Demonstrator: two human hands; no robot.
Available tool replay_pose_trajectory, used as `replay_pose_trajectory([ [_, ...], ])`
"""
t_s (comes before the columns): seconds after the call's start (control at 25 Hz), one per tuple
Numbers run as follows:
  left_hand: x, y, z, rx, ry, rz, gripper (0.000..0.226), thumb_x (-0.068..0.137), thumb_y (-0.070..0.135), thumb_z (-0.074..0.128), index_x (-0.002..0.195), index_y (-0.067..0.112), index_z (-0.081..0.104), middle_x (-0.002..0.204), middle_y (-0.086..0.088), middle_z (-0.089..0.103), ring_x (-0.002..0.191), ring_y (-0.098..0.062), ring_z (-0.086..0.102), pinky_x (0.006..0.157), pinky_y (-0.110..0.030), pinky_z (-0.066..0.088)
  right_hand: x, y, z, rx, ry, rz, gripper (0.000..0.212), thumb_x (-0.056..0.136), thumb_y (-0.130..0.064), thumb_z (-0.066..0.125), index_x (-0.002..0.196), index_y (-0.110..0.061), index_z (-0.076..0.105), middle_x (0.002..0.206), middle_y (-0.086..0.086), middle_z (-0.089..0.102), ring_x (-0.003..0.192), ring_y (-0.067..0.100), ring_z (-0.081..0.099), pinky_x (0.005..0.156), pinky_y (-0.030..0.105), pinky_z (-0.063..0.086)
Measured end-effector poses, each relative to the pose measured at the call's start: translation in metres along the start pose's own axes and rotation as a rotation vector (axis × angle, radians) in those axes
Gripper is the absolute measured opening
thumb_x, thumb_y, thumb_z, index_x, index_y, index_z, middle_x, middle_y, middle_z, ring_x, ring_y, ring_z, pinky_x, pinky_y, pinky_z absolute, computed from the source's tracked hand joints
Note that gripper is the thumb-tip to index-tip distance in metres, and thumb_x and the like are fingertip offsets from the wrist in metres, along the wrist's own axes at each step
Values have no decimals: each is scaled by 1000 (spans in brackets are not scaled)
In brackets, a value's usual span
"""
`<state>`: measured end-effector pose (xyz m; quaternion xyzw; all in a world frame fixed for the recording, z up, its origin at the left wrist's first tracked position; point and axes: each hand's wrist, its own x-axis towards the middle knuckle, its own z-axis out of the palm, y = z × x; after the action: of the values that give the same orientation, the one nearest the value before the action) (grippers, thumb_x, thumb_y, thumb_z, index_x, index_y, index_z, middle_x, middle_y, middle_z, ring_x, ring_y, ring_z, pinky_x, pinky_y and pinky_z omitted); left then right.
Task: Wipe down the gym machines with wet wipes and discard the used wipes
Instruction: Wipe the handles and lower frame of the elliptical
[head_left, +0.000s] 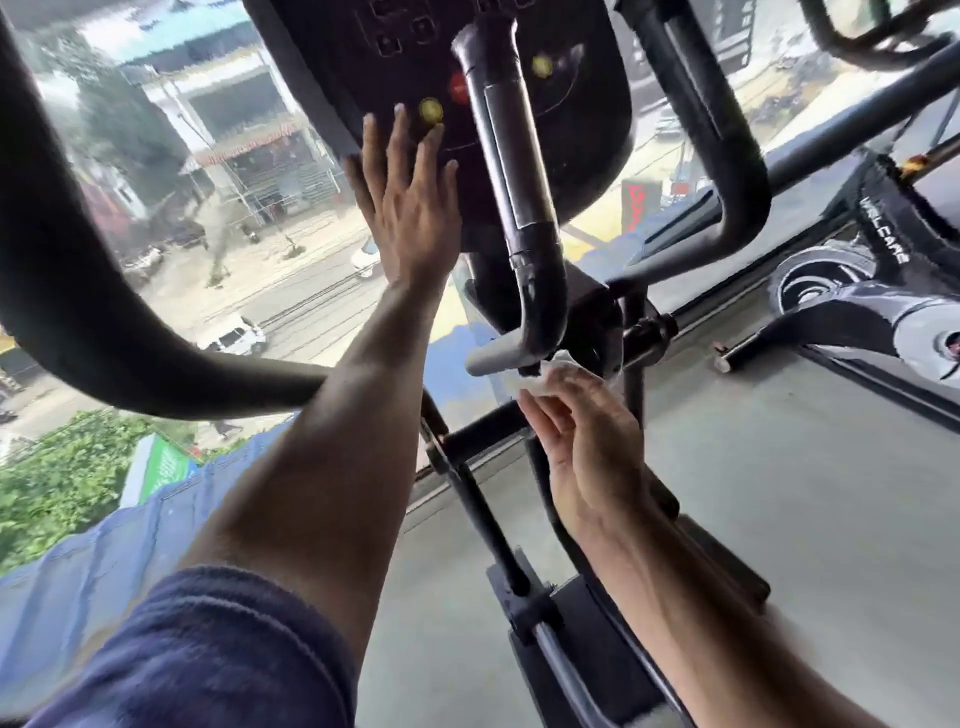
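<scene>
Up by the big window (208, 182), a person leans over a black gym machine. Only one view shows it, from the person's head. The left hand (410, 202) lies flat on the machine's console (571, 130), with fingers straight and spread, one fingertip close to a yellow button (430, 110). It holds nothing. It looks like it is steadying the person.

Lower and to the right, the right hand (587, 441) reaches up under the bent handlebar (519, 197). Its fingers pinch a small white wet wipe (550, 376) and press it against the low end of the bar, just beside the grey tip (493, 358).

The wipe looks thin, soft and damp, so it should weigh almost nothing and bunch up easily. I think it is best held as a little wad in the fingertips, so it does not slip out while rubbing. The bar is hard and round, so wrapping the wipe around it should clean more.

Further right stands another machine (883, 291) on the grey floor (779, 493).
</scene>
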<state>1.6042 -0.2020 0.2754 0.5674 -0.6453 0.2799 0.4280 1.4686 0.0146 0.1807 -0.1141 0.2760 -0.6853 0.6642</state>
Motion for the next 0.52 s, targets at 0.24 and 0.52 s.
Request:
replay_pose_trajectory([
  [0.24, 3, 1, -3, 36, 6, -49, 44, 104, 43, 39, 137, 31, 65, 161, 5, 45, 157, -27, 25, 126, -50, 7, 9, 4, 28, 197, -12, -18, 40, 93, 7, 61, 131, 14, 52, 110, 26, 72, 105, 37, 72, 87, 33, 61],
  [0.52, 2, 0, 4, 11, 39, -68, 40, 104, 40, 43, 135, 30, 66, 158, 6, 49, 156, -28, 27, 126, -55, 13, 22, 26, 30, 300, 45, 73, 25, 93, 12, 55, 116, 10, 64, 93, 14, 77, 92, 25, 76, 87, 33, 62],
])
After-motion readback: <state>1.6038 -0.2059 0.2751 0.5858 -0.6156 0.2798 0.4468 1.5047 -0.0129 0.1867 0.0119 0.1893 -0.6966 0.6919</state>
